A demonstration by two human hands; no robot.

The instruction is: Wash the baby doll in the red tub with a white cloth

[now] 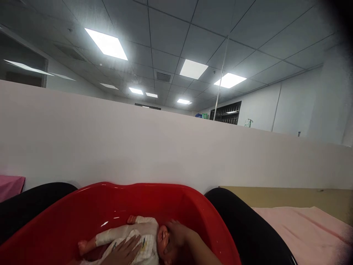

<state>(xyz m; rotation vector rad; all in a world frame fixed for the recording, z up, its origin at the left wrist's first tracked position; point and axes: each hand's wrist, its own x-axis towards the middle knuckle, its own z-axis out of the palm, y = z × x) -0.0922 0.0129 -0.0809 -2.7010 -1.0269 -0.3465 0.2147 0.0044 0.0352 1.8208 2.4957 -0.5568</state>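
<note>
A baby doll (pixel 147 235) in white clothes with a small print lies on its back in a red baby bathtub (pixel 154 191), its head to the right and its legs to the left. Flat on the doll's belly rests my left hand (pixel 124 253), fingers extended and slightly apart. Curved round the top and side of the doll's head is my right hand (pixel 178 235), its fingers partly in shadow. One small foot and one small hand of the doll show against the tub's red floor. The lower part of the tub is cut off by the frame.
Black rounded surfaces flank the tub at left (pixel 38 197) and right (pixel 242 217). A pale partition (pixel 165 147) stands directly behind it. Pink cloth (pixel 300 228) covers a surface at right, and a pink corner (pixel 11 186) shows at left.
</note>
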